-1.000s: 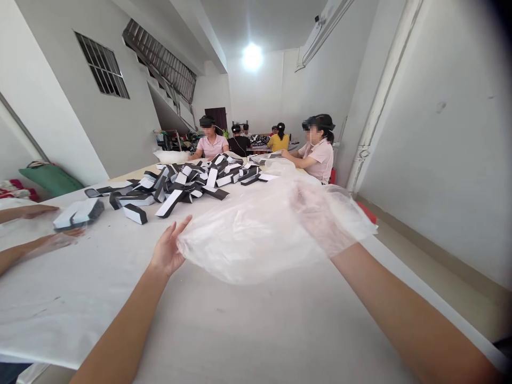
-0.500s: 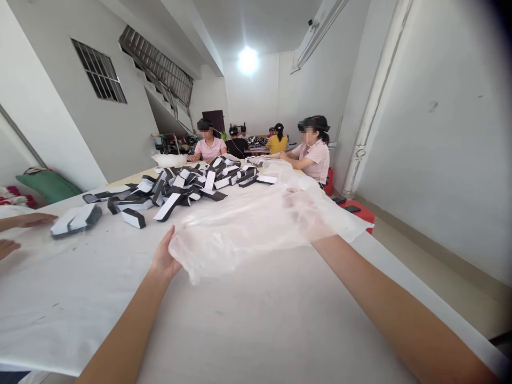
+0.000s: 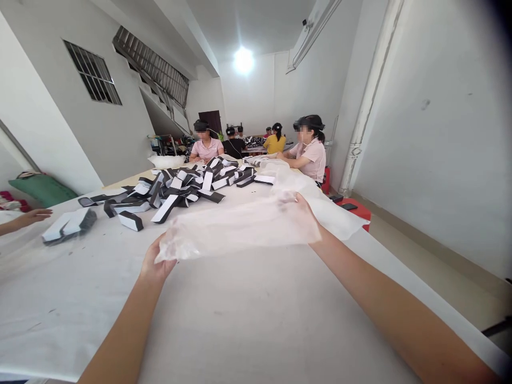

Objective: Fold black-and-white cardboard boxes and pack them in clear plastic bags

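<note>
A clear, thin plastic bag (image 3: 236, 229) is stretched sideways above the table in front of me. My left hand (image 3: 154, 261) is closed on its left end, where the film bunches and shines. At the right end my right hand (image 3: 304, 216) grips the bag; its fingers are partly veiled by the milky film. Beyond the bag lies a heap of black-and-white folded card pieces (image 3: 176, 184), touched by neither hand.
White sheeting covers the table (image 3: 248, 314). More plastic bags (image 3: 340, 218) lie on the right. A co-worker's hand (image 3: 36, 216) is beside a bagged bundle of pieces (image 3: 70, 226) at left. Other people sit farther back. A red stool (image 3: 356, 210) holds phones.
The bag has been pulled straighter and flatter between my hands, its left end moving slightly left. The view has shifted a little to the right.
</note>
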{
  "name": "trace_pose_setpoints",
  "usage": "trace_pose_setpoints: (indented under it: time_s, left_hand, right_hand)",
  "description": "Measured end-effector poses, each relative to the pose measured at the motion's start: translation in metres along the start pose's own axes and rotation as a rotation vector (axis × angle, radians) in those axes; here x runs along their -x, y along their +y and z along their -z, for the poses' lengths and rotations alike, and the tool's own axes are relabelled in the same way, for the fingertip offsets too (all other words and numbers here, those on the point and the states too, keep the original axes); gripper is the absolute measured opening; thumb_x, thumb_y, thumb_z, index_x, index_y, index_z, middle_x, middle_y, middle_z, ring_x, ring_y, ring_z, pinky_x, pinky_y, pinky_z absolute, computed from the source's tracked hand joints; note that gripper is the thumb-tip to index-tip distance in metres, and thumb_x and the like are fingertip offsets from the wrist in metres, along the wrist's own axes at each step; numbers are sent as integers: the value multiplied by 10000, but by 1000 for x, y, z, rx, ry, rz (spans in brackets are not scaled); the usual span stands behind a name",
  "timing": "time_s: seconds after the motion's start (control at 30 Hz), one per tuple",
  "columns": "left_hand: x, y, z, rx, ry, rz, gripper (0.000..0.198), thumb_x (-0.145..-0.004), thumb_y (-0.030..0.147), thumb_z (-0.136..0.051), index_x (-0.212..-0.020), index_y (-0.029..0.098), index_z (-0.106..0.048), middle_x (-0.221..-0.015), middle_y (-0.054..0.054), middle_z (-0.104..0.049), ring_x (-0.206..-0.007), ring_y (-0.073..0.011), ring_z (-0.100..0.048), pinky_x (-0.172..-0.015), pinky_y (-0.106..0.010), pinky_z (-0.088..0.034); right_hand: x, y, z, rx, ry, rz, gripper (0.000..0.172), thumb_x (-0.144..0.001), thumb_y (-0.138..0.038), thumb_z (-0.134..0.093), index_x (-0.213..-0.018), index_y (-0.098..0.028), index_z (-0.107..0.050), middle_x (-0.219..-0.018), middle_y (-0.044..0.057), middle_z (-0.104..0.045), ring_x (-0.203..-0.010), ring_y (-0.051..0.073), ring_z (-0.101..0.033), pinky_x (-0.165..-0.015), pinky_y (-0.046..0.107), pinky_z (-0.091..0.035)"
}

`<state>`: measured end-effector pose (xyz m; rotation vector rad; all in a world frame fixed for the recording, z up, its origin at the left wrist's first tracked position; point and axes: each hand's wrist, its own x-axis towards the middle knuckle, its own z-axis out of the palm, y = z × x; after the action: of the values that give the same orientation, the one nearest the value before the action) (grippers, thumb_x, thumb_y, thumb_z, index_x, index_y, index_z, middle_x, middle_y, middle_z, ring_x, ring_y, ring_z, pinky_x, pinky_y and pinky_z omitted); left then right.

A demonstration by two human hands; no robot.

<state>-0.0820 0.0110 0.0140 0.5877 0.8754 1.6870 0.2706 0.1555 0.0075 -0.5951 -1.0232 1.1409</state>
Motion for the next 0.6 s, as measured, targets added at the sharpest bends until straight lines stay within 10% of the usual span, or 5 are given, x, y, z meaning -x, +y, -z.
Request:
trace_pose_setpoints:
  time_s: [0.17,0.33,0.47,0.6]
  left_hand:
    - [-4,-2,-2,33,38,-224,542,-941,545,-322,-1395,256,-392,-1389,-140,-493,-1236,-240,-539,-986,-446,-488]
    - [1,-21,-11,-573,292,-648,539,-903,450,-476,-1406,302,-349,-1475,-67,-360,-1338,-215,-389,-1134,-362,-294]
    - [12,-43,-25,-1087,-69,-879,591,-849,394,-598,-1384,245,-397,-1442,-107,-386,-1332,-275,-364,-1141,-403,-241]
    - [12,-66,-34,-1565,-430,-684,453,-847,311,-582,-1287,237,-504,-1215,-96,-576,-1234,-292,-454,-1084,-445,-276]
  right_hand:
    - [31,28,-5,203,215,-23,396,-720,-231,-529,-1098,-268,-415,-903,17,-558,-764,179,-587,-637,308,-496]
    - [78,47,-28,487,162,80,462,-705,-232,-560,-1155,-251,-457,-933,31,-514,-836,204,-546,-767,340,-468]
    - [97,49,-38,807,-142,154,243,-816,-319,-499,-1043,-237,-520,-743,-20,-512,-665,189,-543,-641,306,-437]
    - [98,45,-36,939,-299,219,142,-841,-245,-457,-951,-243,-547,-654,-36,-518,-604,186,-528,-616,303,-412]
